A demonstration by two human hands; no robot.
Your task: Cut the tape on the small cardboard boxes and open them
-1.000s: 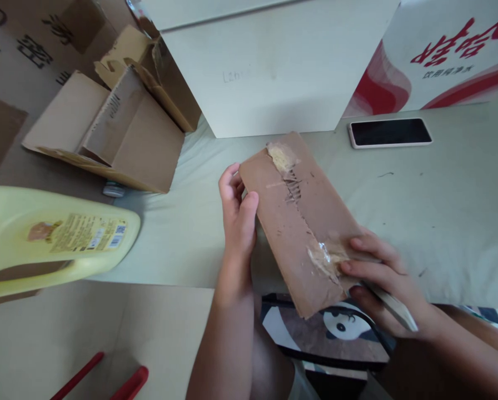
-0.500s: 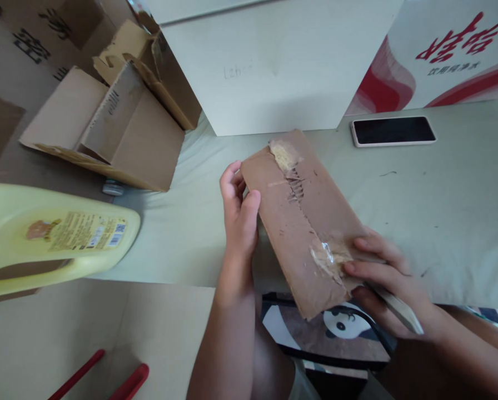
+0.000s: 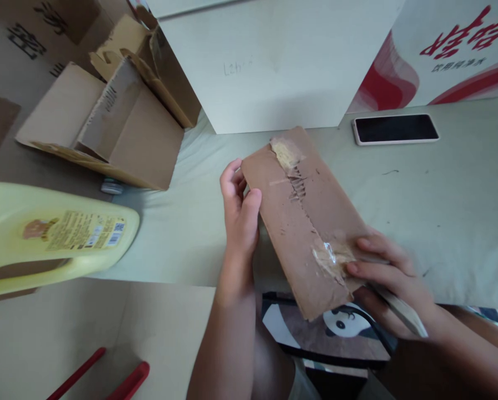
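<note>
A flat brown cardboard box is held at a slant above the table, with a ragged seam, torn patches and a shiny bit of tape on its face. My left hand grips its upper left edge, thumb on the near side and fingers behind. At the lower right end, my right hand has its fingertips on the box near the tape. A pale, flat-handled tool lies in that same hand; its other end is hidden by the fingers.
A phone lies at the back right. Behind stand a white box and a red-and-white carton. Opened cardboard boxes and a yellow bottle are at left. Red handles show below the table.
The view has shifted very slightly. Both hands and the cardboard box hold nearly the same pose as before.
</note>
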